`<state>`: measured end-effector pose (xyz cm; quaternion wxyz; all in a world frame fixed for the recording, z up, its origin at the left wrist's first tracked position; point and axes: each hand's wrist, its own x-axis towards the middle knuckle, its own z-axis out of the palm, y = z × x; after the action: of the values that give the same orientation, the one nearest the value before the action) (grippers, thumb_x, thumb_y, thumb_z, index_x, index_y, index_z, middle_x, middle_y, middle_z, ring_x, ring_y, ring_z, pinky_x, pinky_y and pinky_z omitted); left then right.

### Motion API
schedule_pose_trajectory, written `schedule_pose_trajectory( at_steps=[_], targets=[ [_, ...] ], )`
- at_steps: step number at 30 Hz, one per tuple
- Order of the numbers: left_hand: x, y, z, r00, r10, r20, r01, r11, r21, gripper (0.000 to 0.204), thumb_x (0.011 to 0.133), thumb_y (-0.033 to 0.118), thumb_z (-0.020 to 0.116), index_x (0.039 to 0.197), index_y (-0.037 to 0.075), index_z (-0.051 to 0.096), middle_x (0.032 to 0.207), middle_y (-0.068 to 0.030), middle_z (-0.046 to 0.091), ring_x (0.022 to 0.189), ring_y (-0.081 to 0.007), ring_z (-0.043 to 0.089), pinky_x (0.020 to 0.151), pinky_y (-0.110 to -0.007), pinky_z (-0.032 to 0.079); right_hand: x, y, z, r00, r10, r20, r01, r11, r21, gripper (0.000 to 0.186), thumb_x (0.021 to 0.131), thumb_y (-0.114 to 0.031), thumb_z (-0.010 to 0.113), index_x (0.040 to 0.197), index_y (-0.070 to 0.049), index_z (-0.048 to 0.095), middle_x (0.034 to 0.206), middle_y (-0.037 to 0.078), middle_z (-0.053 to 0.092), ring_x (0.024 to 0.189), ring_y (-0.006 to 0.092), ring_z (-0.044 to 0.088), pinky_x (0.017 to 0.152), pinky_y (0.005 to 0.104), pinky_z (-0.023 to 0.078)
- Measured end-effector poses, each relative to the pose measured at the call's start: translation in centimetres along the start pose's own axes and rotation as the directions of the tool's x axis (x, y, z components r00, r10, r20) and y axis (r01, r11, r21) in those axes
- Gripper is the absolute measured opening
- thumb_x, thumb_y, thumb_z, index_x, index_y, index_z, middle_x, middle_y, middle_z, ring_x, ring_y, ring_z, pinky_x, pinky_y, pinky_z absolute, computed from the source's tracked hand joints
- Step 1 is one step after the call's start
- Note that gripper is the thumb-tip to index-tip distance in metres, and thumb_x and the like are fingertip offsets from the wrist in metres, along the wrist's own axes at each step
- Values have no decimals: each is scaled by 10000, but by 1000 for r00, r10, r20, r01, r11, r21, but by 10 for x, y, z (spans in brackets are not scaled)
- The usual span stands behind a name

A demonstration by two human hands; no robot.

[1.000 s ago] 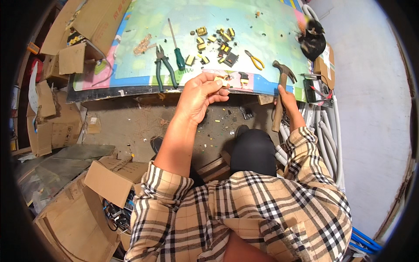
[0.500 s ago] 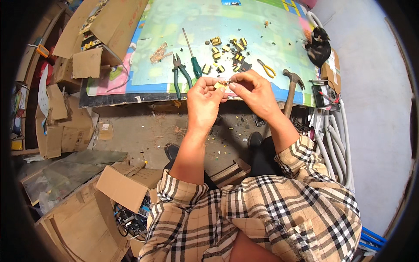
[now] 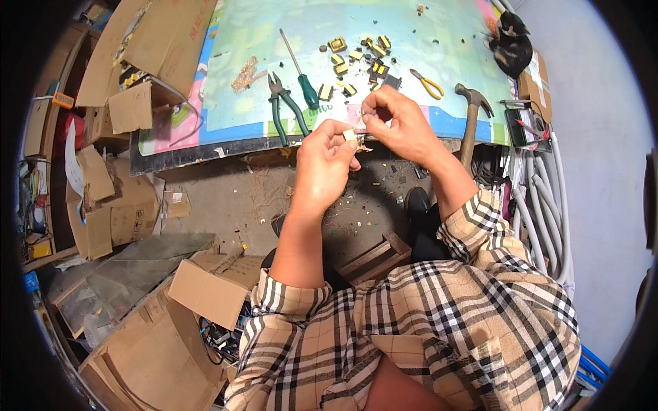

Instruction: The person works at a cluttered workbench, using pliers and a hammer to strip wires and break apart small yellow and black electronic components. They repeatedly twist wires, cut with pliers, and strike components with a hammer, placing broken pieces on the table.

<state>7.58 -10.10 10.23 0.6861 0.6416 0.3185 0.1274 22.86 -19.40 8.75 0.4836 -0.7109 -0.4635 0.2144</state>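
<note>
Over the table's near edge, my left hand (image 3: 322, 159) is closed on a small yellow coil (image 3: 351, 135), pinched between thumb and fingers. To its right, my right hand (image 3: 404, 129) is closed in a pinch on thin copper-coloured wire (image 3: 360, 120) that runs down toward the coil. Just beyond my hands lie several small yellow-and-black transformers (image 3: 378, 69). Green-handled pliers (image 3: 286, 109) and a green screwdriver (image 3: 307, 90) rest left of them. Yellow-handled cutters (image 3: 430, 86) and a hammer (image 3: 471, 122) lie to the right. A loose heap of copper wire (image 3: 247, 74) sits farther left.
A black cat (image 3: 513, 53) sits at the table's far right corner. Open cardboard boxes (image 3: 209, 288) stand at the left and near my lap. Grey pipes (image 3: 541, 212) lean along the right wall. Small scraps litter the floor (image 3: 233, 198) under the table.
My right hand has drawn up and away from the left, and wire now shows between them. The left hand has dipped slightly with the coil. The whole view has shifted a little.
</note>
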Motion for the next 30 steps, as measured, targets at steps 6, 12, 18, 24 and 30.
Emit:
schedule_pose_trajectory(
  at_steps=[6, 12, 18, 24, 30],
  targets=[
    [-1, 4, 0, 1000, -27, 3, 27, 975, -220, 118, 903, 0, 563, 1016, -31, 565, 823, -75, 641, 693, -133, 637, 638, -264, 535, -1, 11, 2, 998, 46, 37, -53, 980, 193, 140, 865, -146, 642, 894, -16, 595, 799, 5, 544, 712, 81, 489, 630, 246, 404],
    [-1, 0, 3, 995, 53, -79, -63, 989, -137, 128, 909, -33, 544, 1036, -31, 549, 888, -87, 648, 744, -136, 650, 662, -254, 534, -6, 10, -3, 955, 158, 250, -242, 903, 354, 157, 875, -165, 681, 863, -19, 624, 768, -46, 554, 687, 22, 458, 591, 198, 370],
    [0, -5, 10, 991, 88, -105, -91, 996, -26, 99, 900, -40, 547, 998, -31, 562, 856, -86, 659, 720, -118, 644, 646, -244, 524, -8, 6, 2, 964, 152, 217, -219, 918, 331, 183, 833, -142, 687, 826, 29, 621, 725, 13, 574, 686, 80, 506, 622, 261, 432],
    [-4, -2, 14, 988, 100, -115, -79, 982, 173, 111, 893, -38, 554, 1003, -32, 567, 802, -84, 659, 679, -121, 636, 610, -253, 515, -8, 10, -3, 968, 35, 249, -63, 992, 105, 168, 835, -146, 675, 842, 8, 609, 775, 9, 568, 691, 95, 512, 626, 264, 430],
    [-5, -1, 4, 996, 51, -70, -50, 999, 7, 123, 900, -25, 556, 1022, -28, 567, 827, -88, 667, 699, -128, 649, 618, -253, 518, -5, 21, -8, 900, 85, 427, -256, 897, 359, 178, 857, -159, 665, 878, 13, 619, 763, 5, 593, 715, 94, 530, 652, 269, 443]
  ],
)
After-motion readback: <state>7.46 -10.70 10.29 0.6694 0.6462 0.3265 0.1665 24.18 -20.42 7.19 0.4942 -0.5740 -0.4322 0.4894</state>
